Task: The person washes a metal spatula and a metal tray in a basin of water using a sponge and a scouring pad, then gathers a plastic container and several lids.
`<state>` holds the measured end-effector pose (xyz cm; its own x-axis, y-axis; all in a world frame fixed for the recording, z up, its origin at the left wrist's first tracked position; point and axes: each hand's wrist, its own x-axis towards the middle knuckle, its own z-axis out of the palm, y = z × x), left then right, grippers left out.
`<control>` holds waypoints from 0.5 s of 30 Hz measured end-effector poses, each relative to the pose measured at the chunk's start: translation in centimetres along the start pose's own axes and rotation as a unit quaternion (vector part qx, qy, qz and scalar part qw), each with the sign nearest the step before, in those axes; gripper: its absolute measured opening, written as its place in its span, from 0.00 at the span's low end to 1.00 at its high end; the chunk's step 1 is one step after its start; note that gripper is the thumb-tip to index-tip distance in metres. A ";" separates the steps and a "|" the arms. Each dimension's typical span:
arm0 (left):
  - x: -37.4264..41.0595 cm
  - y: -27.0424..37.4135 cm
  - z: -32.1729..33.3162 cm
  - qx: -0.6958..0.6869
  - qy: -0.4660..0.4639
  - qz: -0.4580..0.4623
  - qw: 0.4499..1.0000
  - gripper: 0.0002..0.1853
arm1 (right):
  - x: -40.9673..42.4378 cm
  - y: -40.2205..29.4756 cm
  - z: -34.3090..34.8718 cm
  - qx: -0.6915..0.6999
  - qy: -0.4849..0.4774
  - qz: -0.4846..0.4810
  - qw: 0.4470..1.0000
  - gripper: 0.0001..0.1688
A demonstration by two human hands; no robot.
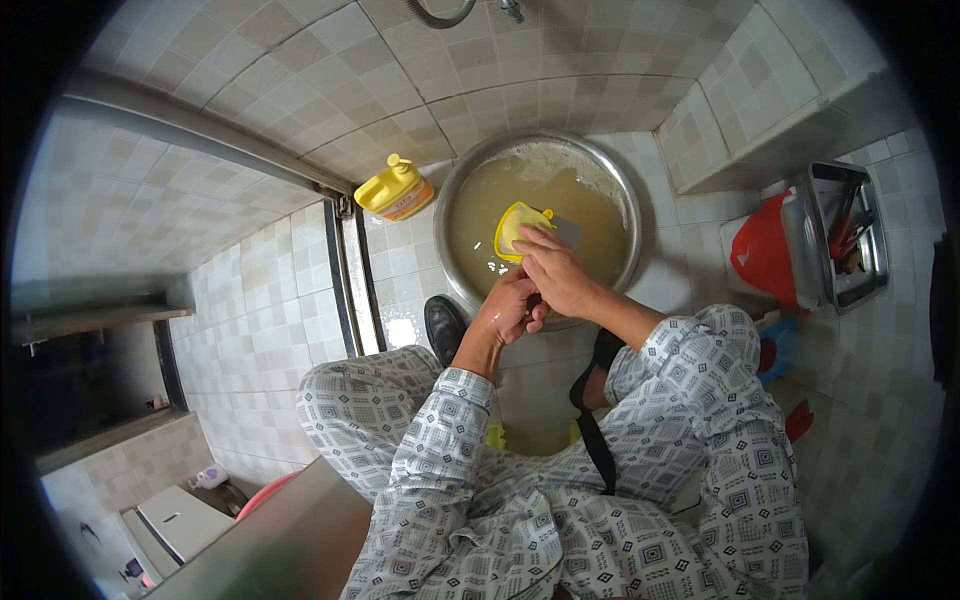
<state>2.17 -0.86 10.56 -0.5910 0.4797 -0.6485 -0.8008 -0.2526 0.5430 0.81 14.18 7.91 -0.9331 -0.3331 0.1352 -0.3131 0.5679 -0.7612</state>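
Observation:
A round metal basin (445,259) of cloudy, brownish water stands on the tiled floor before me. Over the water is a pale yellow pad (511,229) with a bright yellow edge and a small loop, perhaps cloth. A grey flat piece (568,231) shows beside it, possibly part of the same item. The extended fingers of my right hand (559,274) overlap the pad. My left hand (510,306) has curled fingers and meets the right hand near the basin's front rim. Whatever is inside the left fingers is hidden.
A yellow jug with a label (396,191) stands left of the basin, beside a metal door track (352,277). To the right are a red item (765,247) and a metal tray (874,281) holding tools. A hose (442,19) hangs on the wall. My shoe (444,326) is near the basin.

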 end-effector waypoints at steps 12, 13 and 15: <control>-0.3 2.1 -0.9 -0.047 -0.013 0.073 0.996 0.25 | 3.0 8.4 -3.0 0.090 0.169 0.341 0.920 0.21; 0.3 2.6 0.0 -0.034 0.003 0.085 0.996 0.26 | 1.9 12.7 -3.8 0.050 0.220 0.268 0.937 0.20; -0.6 2.8 -1.3 -0.021 0.058 0.100 0.993 0.25 | 2.6 9.2 -3.7 0.050 0.192 0.251 0.948 0.21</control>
<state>0.16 -2.90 11.76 -0.7439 0.3174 -0.5881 -0.6682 -0.3693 0.6459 -5.20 21.34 3.64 -0.9617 0.2689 -0.0531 0.1871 0.5021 -0.8443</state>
